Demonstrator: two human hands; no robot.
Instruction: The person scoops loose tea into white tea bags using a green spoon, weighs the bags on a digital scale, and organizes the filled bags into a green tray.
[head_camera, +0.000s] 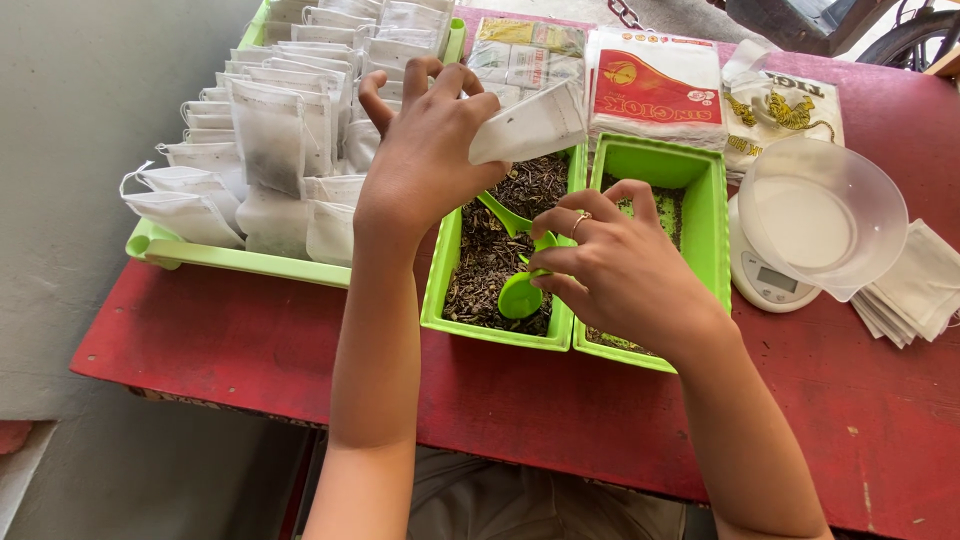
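Observation:
My left hand (425, 140) holds a small white paper pouch (530, 125) tilted over the left green tub (440, 290), which is full of dark dried leaves (480, 265). My right hand (610, 265) grips a set of green plastic measuring spoons (520, 290), one round spoon head resting on the leaves and another spoon (505, 212) pointing up toward the pouch. A second green tub (712, 215) of dried leaves sits right beside the first, partly hidden under my right hand.
A green tray (235, 255) at the left holds several filled white pouches (270, 130). Printed packets (655, 85) lie at the back. A white kitchen scale (765, 275) with a clear bowl (820, 215) stands at the right, beside a stack of flat white pouches (915, 285). The red table (250, 335) ends near me.

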